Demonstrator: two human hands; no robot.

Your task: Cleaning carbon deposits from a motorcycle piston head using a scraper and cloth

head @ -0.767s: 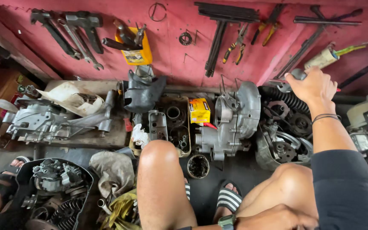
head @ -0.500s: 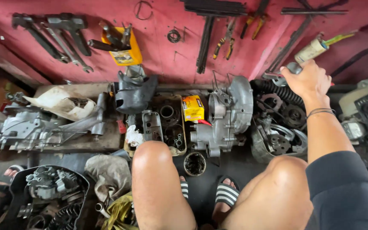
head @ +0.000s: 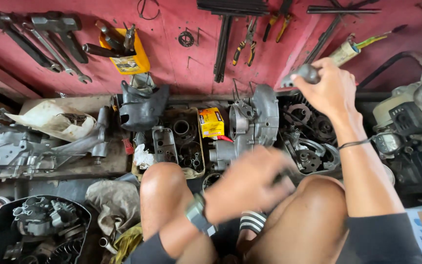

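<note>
My right hand is raised near the red wall, fingers closed around the grey handle of a tool. My left hand, with a watch on the wrist, hovers blurred above my knees, just in front of a grey engine casing. Motion blur hides whether its fingers hold anything. A small yellow box lies left of the casing, beside a tray of small engine parts.
Spanners, pliers and a yellow can of tools hang on the wall. Gears and clutch parts lie to the right, another casing to the left, and a tub of parts at lower left.
My left hand has risen from the bottom edge to above my knees, toward the engine casing. My right hand stays on the grey handle near the wall.
</note>
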